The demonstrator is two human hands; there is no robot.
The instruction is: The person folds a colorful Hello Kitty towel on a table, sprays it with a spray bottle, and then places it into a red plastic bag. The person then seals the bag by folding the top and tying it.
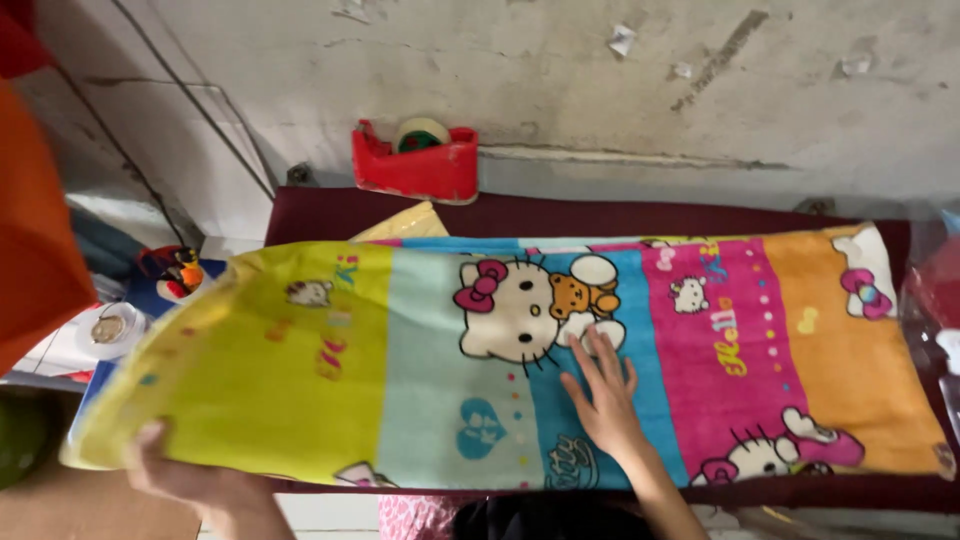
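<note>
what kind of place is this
Probably a small home workspace or packing corner: a worn, peeling plaster wall, a red tape dispenser on the ledge, and a colourful striped cartoon-cat towel spread on a maroon-covered table.

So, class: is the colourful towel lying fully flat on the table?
No. The towel is mostly spread flat under the right hand, but the left hand lifts its yellow end.

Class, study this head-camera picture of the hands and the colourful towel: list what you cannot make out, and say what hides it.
- Left hand: fingers hidden under the towel edge it lifts.
- Yellow item behind the towel: mostly covered, kind unclear.
- Dark red surface: largely hidden by the towel.
- Clear bag: cut off by the right edge.
- Right hand lies flat and fully visible; its arm leaves the bottom edge.
</note>
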